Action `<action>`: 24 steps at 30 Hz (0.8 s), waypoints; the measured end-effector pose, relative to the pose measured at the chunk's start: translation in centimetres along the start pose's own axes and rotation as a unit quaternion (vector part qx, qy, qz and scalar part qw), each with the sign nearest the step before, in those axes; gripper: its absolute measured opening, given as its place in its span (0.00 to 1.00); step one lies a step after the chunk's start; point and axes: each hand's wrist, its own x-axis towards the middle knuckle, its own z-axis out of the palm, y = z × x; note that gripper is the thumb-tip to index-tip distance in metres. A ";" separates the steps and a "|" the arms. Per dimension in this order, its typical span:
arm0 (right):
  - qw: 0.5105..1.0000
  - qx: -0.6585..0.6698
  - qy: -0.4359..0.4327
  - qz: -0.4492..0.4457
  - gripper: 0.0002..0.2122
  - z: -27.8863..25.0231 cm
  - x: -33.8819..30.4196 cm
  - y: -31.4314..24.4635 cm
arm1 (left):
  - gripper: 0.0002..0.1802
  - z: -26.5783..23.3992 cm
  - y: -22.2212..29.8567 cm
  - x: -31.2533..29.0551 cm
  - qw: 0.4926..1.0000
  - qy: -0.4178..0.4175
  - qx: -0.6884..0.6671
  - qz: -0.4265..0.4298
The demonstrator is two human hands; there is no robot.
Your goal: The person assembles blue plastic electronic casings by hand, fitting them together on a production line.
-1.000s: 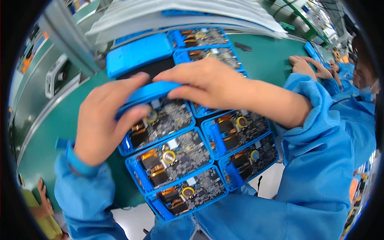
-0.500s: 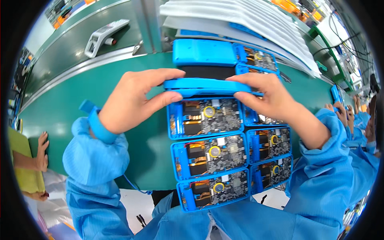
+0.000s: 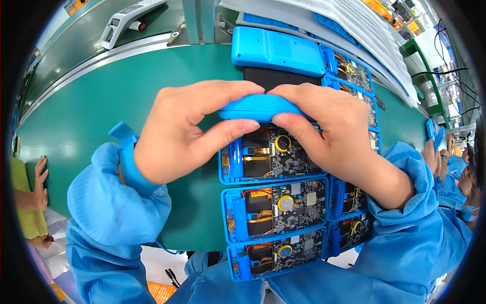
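Observation:
Both my hands pinch a blue plastic device case, held on edge above the rows of devices. My left hand grips its left end, thumb on the near side and fingers on the far side. At the right end my right hand does the same, its thumb close to the left one. The two shell halves look pressed together along a thin seam. Below lie several open blue housings with circuit boards, flat cables and round yellow-rimmed cells. Beyond the held case is a closed blue case, lying face down.
White foam sheets with blue parts between them are stacked at the back. A grey-white handled device lies beyond the metal rail. More open housings line the right. A person's hand rests on the green table at the left.
The gap between the case's two halves has closed. Both hands have come nearer each other along the case. The view has shifted, so the devices below appear slightly lower and further right.

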 end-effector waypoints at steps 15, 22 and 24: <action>0.998 -0.031 -0.032 -0.039 0.10 -1.3 -0.1 -0.1 | 0.26 -0.8 -0.4 -0.4 0.996 -0.010 0.070 0.046; 0.996 -0.026 -0.027 -0.075 0.16 0.3 0.5 -1.7 | 0.24 0.0 -0.9 -0.7 0.985 0.021 0.140 0.103; 0.995 -0.060 0.004 -0.076 0.17 0.7 0.3 -1.8 | 0.24 0.2 -0.9 -0.8 0.984 0.031 0.134 0.109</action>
